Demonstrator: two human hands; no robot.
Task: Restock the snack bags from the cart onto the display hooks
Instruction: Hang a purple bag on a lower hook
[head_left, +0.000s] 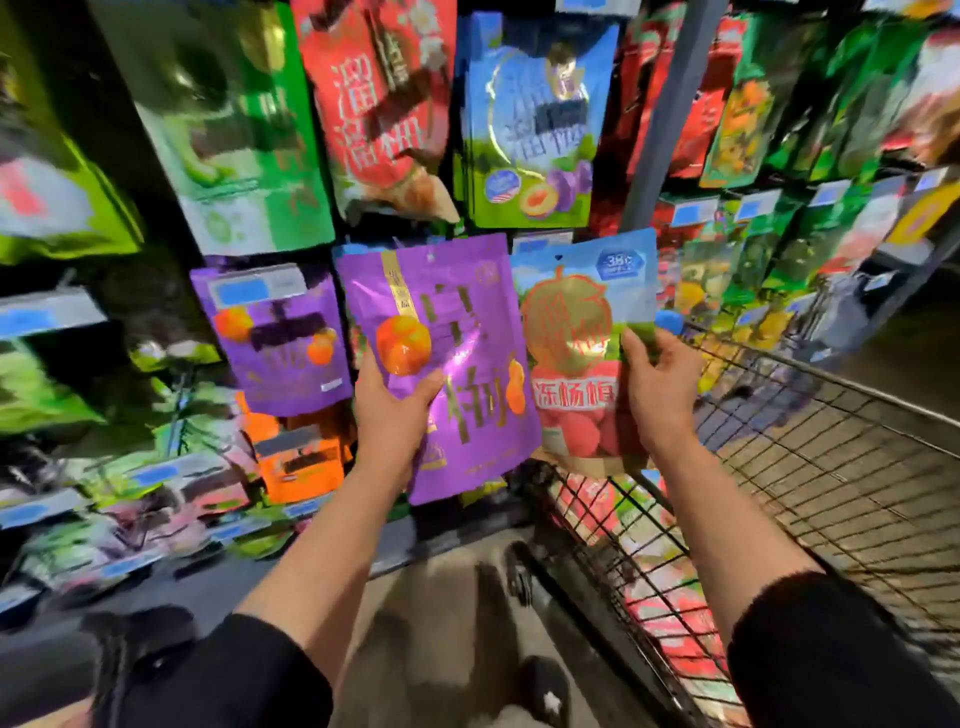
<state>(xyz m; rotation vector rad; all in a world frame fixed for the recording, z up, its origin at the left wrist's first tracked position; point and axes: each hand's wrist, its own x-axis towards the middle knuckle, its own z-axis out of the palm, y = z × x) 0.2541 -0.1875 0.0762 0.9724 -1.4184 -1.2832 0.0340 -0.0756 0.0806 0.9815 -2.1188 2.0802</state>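
My left hand (392, 410) grips a purple snack bag (467, 332) with gold characters and an orange fruit picture, held upright in front of the display. My right hand (660, 389) grips a light blue and red snack bag (576, 322) by its right edge, side by side with the purple one. A matching purple bag (275, 338) hangs on the display to the left. The wire cart (810, 467) stands at the right with more red bags (670, 623) lying inside.
Hanging bags fill the display: green (244, 135), red (379, 104) and blue (535, 124) in the upper row, orange packs (301, 457) below. A grey upright post (670, 104) splits the display. Blue price tags run along the rows. My shoes show on the floor below.
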